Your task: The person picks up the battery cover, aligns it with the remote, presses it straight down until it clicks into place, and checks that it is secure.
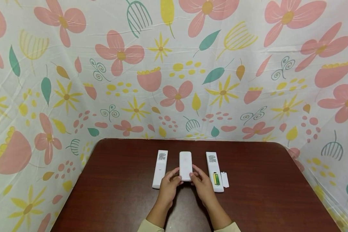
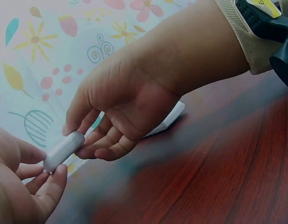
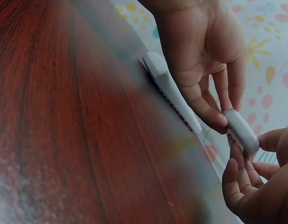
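Observation:
Both hands hold a small white remote control [image 1: 186, 166] above the table, its plain back up in the head view. My left hand [image 1: 168, 187] pinches its left edge, and my right hand [image 1: 203, 186] pinches the right edge. The left wrist view shows fingers of both hands around the white remote's end. Left of the hands lies a longer white remote [image 1: 160, 172], back up. At right is another white remote [image 1: 212, 165] with its battery compartment uncovered and a green-and-yellow battery [image 1: 216, 178] visible inside. Its loose white battery cover [image 1: 225, 179] lies alongside.
A dark reddish-brown wooden table [image 1: 110, 193] with rounded far corners bears everything. Flower-printed cloth [image 1: 177, 64] hangs behind it and on both sides. In the left wrist view, a black device [image 2: 260, 21] sits at the right sleeve.

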The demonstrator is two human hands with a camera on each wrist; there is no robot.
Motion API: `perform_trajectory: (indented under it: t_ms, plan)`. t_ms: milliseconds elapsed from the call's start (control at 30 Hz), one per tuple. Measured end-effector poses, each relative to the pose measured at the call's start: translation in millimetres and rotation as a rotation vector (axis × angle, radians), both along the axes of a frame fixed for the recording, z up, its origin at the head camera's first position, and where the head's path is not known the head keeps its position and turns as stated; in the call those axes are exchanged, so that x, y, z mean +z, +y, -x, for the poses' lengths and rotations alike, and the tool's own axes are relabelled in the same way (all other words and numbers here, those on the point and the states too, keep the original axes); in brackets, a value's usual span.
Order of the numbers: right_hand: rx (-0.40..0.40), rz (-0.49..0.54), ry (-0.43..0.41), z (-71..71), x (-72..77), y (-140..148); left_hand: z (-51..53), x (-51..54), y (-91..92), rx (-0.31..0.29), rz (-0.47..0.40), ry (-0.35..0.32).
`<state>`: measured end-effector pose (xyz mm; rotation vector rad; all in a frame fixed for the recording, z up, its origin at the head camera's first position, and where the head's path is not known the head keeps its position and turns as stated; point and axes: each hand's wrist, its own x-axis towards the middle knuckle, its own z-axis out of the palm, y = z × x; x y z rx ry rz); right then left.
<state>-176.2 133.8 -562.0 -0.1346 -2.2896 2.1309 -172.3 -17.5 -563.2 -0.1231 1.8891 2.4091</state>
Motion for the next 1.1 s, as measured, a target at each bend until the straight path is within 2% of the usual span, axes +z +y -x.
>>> perform_trajectory:
  t_ms: [667, 700, 1100]
  plan:
    - [0.021, -0.056, -0.076, 2.3, -5.3, 2.8, -1.5, -6.1, 1.4, 0.009, 0.069, -0.024]
    - [0.025, -0.058, -0.074, 0.4, -1.0, 2.6, -1.6, -6.7, 1.5, 0.008, 0.072, -0.026]
    - [0.023, -0.08, -0.077, -0.3, -8.3, 2.3, -1.8, -9.6, 1.0, 0.001, 0.097, -0.022]
